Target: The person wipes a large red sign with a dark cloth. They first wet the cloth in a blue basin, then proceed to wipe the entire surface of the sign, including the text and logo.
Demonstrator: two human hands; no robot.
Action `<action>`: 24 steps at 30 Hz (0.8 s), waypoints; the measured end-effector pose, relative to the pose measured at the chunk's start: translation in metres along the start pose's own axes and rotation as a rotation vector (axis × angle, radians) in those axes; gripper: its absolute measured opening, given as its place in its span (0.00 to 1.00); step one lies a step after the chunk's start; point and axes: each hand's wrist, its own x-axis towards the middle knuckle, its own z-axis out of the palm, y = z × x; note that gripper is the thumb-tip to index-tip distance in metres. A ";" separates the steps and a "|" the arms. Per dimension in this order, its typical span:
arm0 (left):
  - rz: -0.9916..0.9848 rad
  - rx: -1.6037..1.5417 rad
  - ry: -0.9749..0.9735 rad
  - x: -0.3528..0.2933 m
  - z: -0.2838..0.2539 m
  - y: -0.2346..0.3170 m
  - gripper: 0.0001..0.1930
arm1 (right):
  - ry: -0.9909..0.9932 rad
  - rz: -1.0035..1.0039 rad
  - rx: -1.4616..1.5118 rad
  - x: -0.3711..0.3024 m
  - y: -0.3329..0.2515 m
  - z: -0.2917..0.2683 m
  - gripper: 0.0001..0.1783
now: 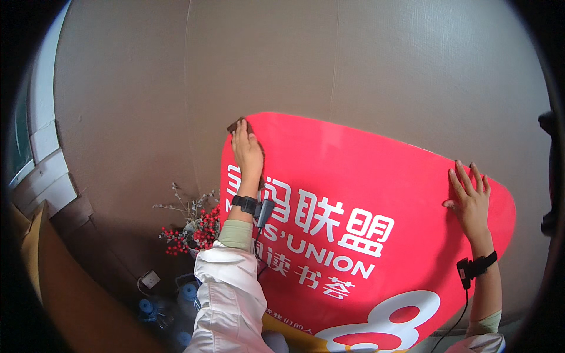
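I have one view only, from the head camera, facing a grey wall (382, 65) close ahead and tipped a little downward. A red sign (365, 194) fills the near centre and right; floor clutter sits low on the left. The fisheye bends the edges, and black rim darkens the corners.

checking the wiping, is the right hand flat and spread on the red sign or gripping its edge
Flat and spread: the right hand lies open on the red sign near its right edge, fingers apart and pointing up. The left hand presses a brown cloth.

wall (382, 65): grey-brown, panelled | red sign (376, 176): flat against it | floor: vase, bottles
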 end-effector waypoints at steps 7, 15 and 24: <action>0.446 -0.021 -0.021 -0.067 0.024 0.122 0.27 | -0.039 0.011 -0.022 0.002 -0.003 -0.010 0.45; 0.604 -0.456 -0.502 -0.227 0.063 0.267 0.37 | -0.040 0.003 -0.020 0.002 0.002 -0.003 0.45; 1.002 -0.063 -0.477 -0.302 0.050 0.225 0.32 | -0.038 0.000 -0.075 -0.001 0.003 0.000 0.46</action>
